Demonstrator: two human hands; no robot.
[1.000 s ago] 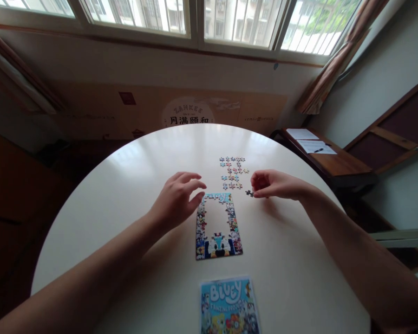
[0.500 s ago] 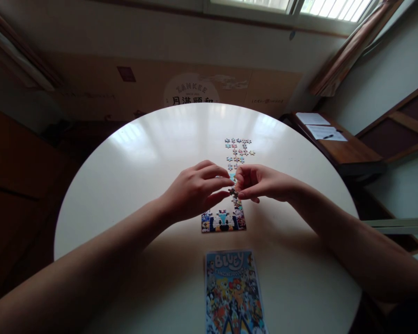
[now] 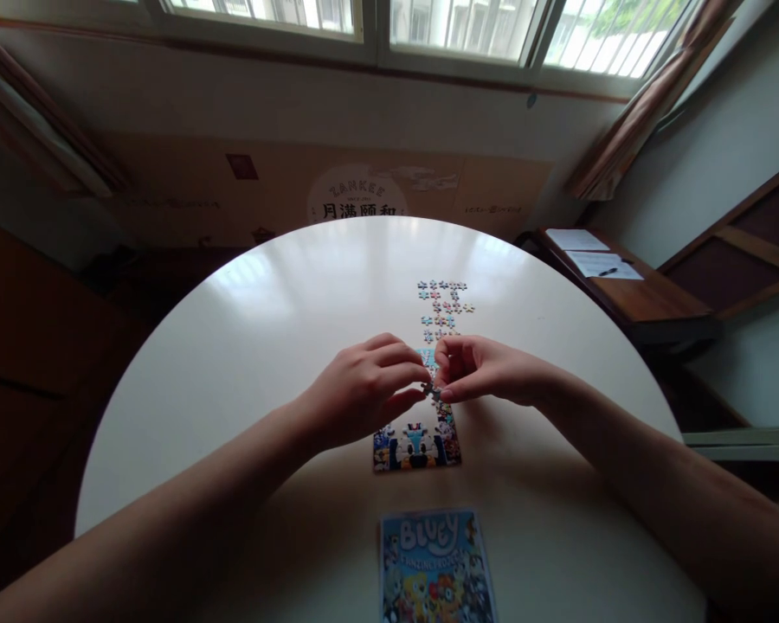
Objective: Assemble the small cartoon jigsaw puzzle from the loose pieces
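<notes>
A small dark puzzle piece (image 3: pixel 432 392) is held just above a partly assembled jigsaw puzzle (image 3: pixel 417 450). My left hand (image 3: pixel 367 389) reaches in from the left, its thumb and fingertips closed at the piece's left side. From the right, my right hand (image 3: pixel 490 370) pinches the same piece between thumb and finger. Both hands cover much of the puzzle's middle and upper part. Its lower edge shows a blue, white and black cartoon face. Beyond the hands, several loose puzzle pieces (image 3: pixel 440 320) lie in rough rows.
A Bluey picture sheet (image 3: pixel 436 567) lies nearest me on the round white table (image 3: pixel 234 363). A wooden side table (image 3: pixel 597 298) with papers (image 3: pixel 603 265) and a pen stands at the right. Behind are a cardboard panel (image 3: pixel 273 195) and windows (image 3: pixel 464 30).
My view has tilted up, so the table and hands sit lower and more window shows. Both hands stay together at the puzzle piece.
</notes>
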